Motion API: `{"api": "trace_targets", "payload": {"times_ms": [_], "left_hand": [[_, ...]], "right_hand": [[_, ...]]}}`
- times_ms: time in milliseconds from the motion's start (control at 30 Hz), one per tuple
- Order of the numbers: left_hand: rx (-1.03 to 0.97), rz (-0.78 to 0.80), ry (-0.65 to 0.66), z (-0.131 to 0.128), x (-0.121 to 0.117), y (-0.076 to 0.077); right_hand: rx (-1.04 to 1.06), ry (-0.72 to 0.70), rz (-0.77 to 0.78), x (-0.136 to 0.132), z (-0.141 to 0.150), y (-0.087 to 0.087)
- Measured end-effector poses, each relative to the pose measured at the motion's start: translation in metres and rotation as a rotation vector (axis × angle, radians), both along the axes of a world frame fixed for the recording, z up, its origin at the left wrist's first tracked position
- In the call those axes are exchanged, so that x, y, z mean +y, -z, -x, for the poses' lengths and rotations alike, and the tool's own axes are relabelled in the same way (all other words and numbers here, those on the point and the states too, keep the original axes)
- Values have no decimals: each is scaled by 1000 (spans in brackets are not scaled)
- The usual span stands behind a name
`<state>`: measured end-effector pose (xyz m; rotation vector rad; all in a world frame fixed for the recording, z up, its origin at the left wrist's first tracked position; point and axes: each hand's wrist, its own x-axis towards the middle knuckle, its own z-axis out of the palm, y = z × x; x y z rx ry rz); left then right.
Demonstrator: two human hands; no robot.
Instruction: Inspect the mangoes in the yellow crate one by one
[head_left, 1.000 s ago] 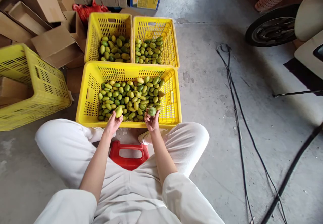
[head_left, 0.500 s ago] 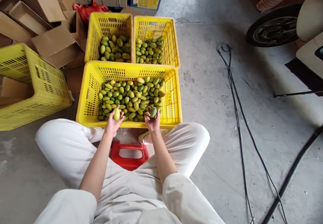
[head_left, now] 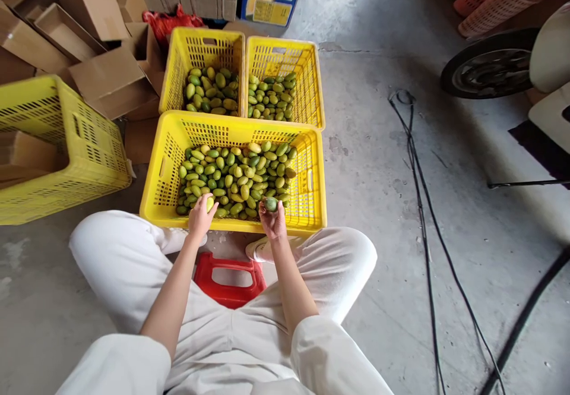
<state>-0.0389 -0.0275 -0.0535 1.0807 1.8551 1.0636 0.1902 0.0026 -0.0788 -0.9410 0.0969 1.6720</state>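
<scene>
My left hand [head_left: 200,218] is closed round a yellow-green oval fruit [head_left: 210,204], back of the hand turned up, over the near edge of the large yellow crate [head_left: 151,202]. A dark green oval fruit [head_left: 270,204] sits in the fingers of my right hand [head_left: 274,224], palm side up, at the same near edge. Below both hands, the crate holds a heap of small green and yellow fruit [head_left: 240,178] that look like mangoes. Two smaller-looking yellow crates behind it, the left one [head_left: 171,68] and the right one [head_left: 314,80], hold more of them.
A yellow crate [head_left: 95,139] with cardboard in it stands at the left, near piled cardboard boxes [head_left: 107,80]. A red plastic stool [head_left: 209,288] is beneath me. Black cables [head_left: 421,193] lie on the concrete floor at the right, near a vehicle wheel [head_left: 490,65].
My left hand has turned over, from palm up to back up, still round its fruit. My right hand keeps the green fruit, tilted slightly differently. The whole view has shifted a little.
</scene>
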Motion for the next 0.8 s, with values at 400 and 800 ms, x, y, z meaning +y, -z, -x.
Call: {"api": "trace_targets", "payload": {"times_ms": [400, 800], "left_hand": [[340, 106, -43, -15, -7, 20], [127, -52, 60, -10, -9, 17]], "right_hand": [[-48, -113, 171, 7, 0, -4], [-74, -256, 28, 3, 8, -20]]}}
